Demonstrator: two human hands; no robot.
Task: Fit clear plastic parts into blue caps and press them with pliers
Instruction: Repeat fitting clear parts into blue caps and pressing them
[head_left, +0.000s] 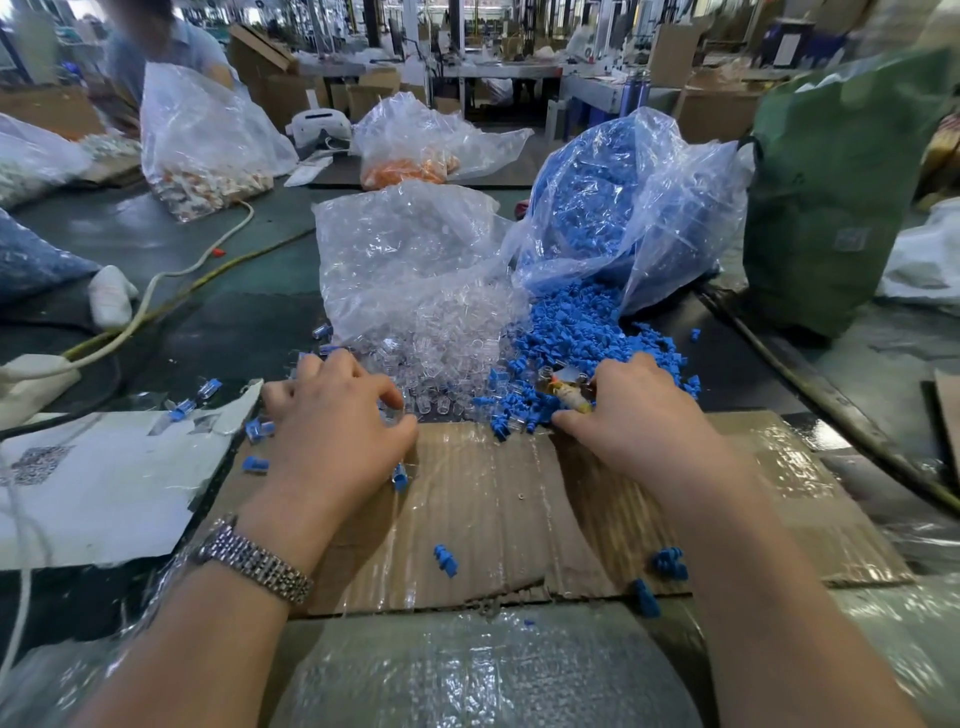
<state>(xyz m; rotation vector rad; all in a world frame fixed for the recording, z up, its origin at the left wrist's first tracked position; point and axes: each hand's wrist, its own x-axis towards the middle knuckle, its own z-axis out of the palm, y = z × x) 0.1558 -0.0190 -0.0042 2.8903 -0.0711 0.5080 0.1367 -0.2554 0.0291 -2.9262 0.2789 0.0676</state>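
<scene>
On the bench, the cardboard sheet (493, 499) anchors everything. At its far edge, the left hand (337, 421) curls over clear plastic parts (447, 338); the right hand (639, 410) grips the pliers (571, 396) beside spilled blue caps (576, 338).

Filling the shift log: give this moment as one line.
left hand: reaching into clear parts | right hand: grips pliers at blue caps | pressing: not started
</scene>
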